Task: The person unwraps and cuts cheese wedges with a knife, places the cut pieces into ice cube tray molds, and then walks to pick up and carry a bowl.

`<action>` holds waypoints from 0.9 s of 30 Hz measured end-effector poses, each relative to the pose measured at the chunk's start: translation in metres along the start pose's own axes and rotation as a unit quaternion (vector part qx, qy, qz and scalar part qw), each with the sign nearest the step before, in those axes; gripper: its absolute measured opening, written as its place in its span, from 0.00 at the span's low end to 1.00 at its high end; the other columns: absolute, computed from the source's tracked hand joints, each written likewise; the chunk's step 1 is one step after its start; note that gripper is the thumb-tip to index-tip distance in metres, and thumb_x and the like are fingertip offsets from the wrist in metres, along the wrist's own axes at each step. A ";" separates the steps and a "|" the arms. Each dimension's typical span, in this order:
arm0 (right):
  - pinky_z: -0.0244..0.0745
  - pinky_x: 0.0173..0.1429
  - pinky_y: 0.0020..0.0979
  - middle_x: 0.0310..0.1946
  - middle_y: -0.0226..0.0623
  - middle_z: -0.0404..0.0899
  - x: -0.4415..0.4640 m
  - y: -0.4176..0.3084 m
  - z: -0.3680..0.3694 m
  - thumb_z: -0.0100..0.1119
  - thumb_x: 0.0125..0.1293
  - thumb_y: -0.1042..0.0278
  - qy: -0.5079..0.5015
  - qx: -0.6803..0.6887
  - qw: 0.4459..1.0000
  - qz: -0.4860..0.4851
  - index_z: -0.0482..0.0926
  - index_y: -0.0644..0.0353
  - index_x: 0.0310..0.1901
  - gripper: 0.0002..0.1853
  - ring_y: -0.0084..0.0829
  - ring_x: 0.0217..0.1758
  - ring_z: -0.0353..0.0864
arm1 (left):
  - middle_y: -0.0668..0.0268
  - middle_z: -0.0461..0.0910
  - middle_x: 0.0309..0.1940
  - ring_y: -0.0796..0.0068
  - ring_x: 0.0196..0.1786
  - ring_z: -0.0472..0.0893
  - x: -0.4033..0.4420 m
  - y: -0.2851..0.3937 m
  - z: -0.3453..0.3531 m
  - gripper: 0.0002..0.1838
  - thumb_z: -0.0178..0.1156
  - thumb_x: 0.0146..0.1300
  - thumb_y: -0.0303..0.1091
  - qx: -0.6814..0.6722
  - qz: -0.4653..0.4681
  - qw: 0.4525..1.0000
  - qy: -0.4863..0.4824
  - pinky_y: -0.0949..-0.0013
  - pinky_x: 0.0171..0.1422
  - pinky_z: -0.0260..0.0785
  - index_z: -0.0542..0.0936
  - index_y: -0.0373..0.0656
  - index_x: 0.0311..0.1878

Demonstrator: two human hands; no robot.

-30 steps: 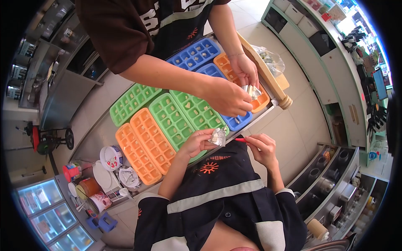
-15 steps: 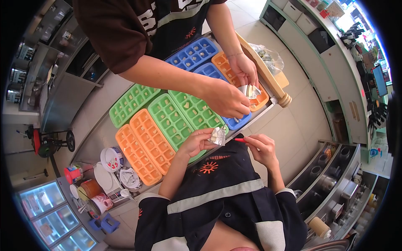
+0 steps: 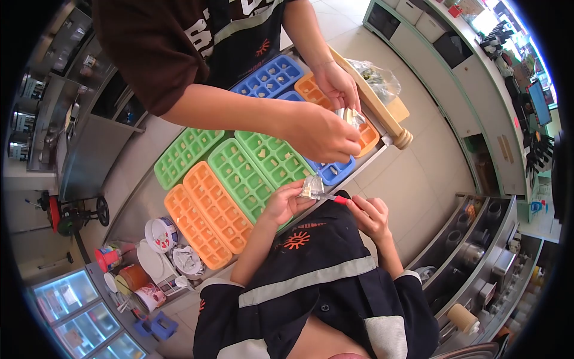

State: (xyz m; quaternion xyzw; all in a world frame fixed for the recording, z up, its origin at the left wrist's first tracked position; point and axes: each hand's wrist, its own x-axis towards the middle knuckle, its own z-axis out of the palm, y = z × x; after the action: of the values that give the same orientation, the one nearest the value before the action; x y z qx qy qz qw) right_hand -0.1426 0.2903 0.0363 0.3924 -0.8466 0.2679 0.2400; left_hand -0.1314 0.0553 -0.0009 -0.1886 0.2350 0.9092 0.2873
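My left hand (image 3: 285, 202) grips an opened foil wrapper (image 3: 313, 184) with a pale, creamy block inside. My right hand (image 3: 369, 216) is closed round the red handle of a small knife (image 3: 341, 199), whose blade reaches the foil. Just beyond are green moulded trays (image 3: 242, 178), orange trays (image 3: 216, 206) and blue trays (image 3: 335, 172), with small pale pieces in many of their compartments. Across from me, a co-worker's hands (image 3: 326, 134) hold another foil-wrapped pale block (image 3: 357, 118) above an orange tray at the right end.
At the table's left end stand a white tub (image 3: 161, 234), a kitchen scale (image 3: 158, 263), a bowl with crumpled foil (image 3: 186, 261) and several jars. A wooden rail (image 3: 373, 99) edges the right side, with a plastic bag (image 3: 376, 81) beyond. Shelves (image 3: 472, 257) line the right.
My right hand has brought the knife left, so its blade now meets the foil-wrapped block. My left hand stays nearly in place, with the foil tilted. The co-worker still holds the other block.
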 end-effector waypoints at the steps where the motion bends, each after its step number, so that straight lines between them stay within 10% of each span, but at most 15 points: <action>1: 0.59 0.20 0.23 0.32 0.31 0.75 -0.004 0.000 0.003 0.56 0.36 0.76 0.020 -0.027 0.999 -0.018 0.78 0.58 0.33 0.16 0.23 0.19 0.65 | 0.54 0.70 0.48 0.64 0.48 0.74 0.002 -0.001 0.001 0.20 0.38 0.59 0.26 0.008 0.010 1.000 0.002 0.64 0.54 0.67 0.61 0.31 0.55; 27: 0.67 0.30 0.27 0.30 0.36 0.75 -0.019 0.016 0.032 0.58 0.46 0.81 0.133 -0.029 0.964 0.229 0.78 0.61 0.35 0.11 0.31 0.26 0.71 | 0.57 0.72 0.45 0.66 0.45 0.75 0.069 -0.007 0.007 0.20 0.38 0.57 0.24 0.063 0.041 0.997 0.034 0.66 0.51 0.68 0.64 0.33 0.53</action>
State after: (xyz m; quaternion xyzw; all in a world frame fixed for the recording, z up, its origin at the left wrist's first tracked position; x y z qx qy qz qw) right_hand -0.1509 0.2884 -0.0037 0.1420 -0.8817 0.3411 0.2935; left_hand -0.1808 0.0940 -0.0303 -0.1914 0.3091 0.8967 0.2525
